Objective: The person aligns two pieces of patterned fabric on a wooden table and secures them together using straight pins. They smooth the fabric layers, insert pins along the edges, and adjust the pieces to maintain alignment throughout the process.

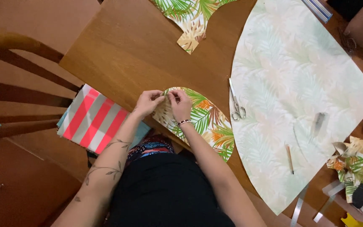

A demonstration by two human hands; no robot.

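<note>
Both hands, left hand [148, 102] and right hand [180, 104], pinching fold at 10 o'clock edge of leaf-print paper piece [201, 122]; risk: uneven pinch skews crease or tears edge.

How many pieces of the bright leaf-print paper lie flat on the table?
2: one semicircle at the near edge, pinched by both hands, and one offcut at the far edge. Others may lie out of frame.

Home craft corner: wooden table [127, 46], scissors [236, 105], patterned paper [290, 75], chair [17, 84].
</note>
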